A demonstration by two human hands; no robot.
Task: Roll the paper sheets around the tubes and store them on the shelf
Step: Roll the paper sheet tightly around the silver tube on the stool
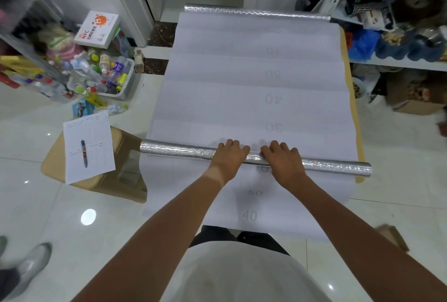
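A long white paper sheet [254, 79], printed with faint numbers, lies spread over a table and hangs off its near edge. A silver foil-covered tube [179, 149] lies across the sheet close to me. My left hand [228, 156] and my right hand [281, 158] rest side by side on the tube's middle, fingers curled over its far side. A second silver tube [256, 13] lies across the sheet's far end.
A white shelf unit [396, 64] crammed with clutter stands at the right. On the left, a cardboard box [125, 156] carries a printed sheet and a pen [84, 152]. A bin of bottles [106, 76] sits behind it. Someone's grey shoe [33, 263] shows at bottom left.
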